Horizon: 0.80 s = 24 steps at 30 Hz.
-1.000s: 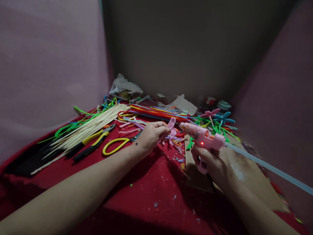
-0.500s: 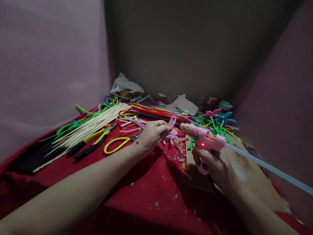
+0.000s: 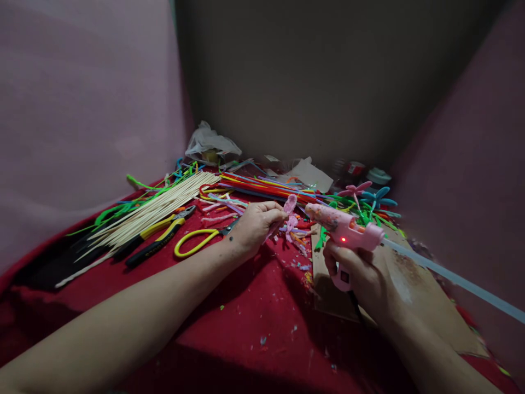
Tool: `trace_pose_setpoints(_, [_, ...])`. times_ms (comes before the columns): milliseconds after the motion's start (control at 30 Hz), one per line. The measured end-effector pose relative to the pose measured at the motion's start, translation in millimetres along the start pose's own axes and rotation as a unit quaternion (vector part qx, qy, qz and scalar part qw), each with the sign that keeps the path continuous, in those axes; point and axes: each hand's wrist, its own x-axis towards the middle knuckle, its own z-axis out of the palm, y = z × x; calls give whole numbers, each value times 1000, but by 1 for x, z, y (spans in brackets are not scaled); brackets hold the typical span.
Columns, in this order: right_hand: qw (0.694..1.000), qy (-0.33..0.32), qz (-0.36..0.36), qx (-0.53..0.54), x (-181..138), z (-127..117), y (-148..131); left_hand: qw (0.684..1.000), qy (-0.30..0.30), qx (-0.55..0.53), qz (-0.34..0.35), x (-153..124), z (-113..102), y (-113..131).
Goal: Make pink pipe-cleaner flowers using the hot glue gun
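Between the fingertips of my left hand (image 3: 259, 225) is a pink fuzzy loop (image 3: 290, 204), shaped like a petal of pipe cleaner, its end standing up above the thumb. My right hand (image 3: 361, 271) is wrapped round the handle of a pink hot glue gun (image 3: 342, 225) with a lit red light. A long clear glue stick (image 3: 455, 279) sticks out of the gun's back. The nozzle points left at the loop, a short gap apart from it. Another pink fuzzy piece (image 3: 291, 225) shows just below the loop; whether it is held or lies behind I cannot tell.
Left on the red cloth (image 3: 229, 339) lie wooden sticks (image 3: 164, 202), pliers (image 3: 162, 235) and yellow-handled scissors (image 3: 197, 242). Pipe cleaners (image 3: 262, 189) stretch across the back. Under my right hand lies a cardboard sheet (image 3: 435, 306). Pink and blue fuzzy flowers (image 3: 375, 197) are behind the gun.
My right hand has drawn the glue gun slightly to the right, away from the pink loop. My left hand and the loop have barely moved.
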Motion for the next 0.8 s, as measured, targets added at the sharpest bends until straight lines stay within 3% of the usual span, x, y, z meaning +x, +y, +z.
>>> trace_pose_setpoints(467, [1000,-6,5,-9,0,0,-4,1000,7,-3,-1,-1,0,0])
trace_pose_setpoints(667, [999,-10,38,3,-1,1,-2,1000,10,4,1,-1,0,2])
trace_pose_setpoints(800, [1000,-19,-6,-20,-1,-1,8,1000,10,-4,2,-1,-1,-1])
